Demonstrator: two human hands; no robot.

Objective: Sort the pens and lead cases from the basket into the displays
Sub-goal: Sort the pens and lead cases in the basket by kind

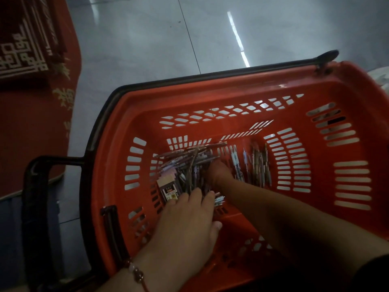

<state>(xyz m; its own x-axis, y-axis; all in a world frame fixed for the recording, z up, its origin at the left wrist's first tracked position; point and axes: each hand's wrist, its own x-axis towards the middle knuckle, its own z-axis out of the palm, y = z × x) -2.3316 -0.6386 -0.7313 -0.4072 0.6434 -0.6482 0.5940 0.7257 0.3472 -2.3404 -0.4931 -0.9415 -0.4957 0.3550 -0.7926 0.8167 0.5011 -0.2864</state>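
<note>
The red basket (242,98) stands on the tiled floor (147,39), holding a tangled pile of pens (189,163), lead cases (168,186) at the pile's left edge, and a separate row of pens (259,163) to the right. The left hand (187,220) rests on the near end of the pile, fingers extended and relaxed. The right hand (219,171) reaches into the pile; its fingers appear curled among the pens, but the grip cannot be determined.

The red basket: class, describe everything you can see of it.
The red basket looks like glossy plastic, with slotted walls and floor and a dark handle folded along its far rim. It sits on a grey tiled floor. Loose pens and lead cases lie on its bottom. The left hand and right hand reach in among them.
</note>
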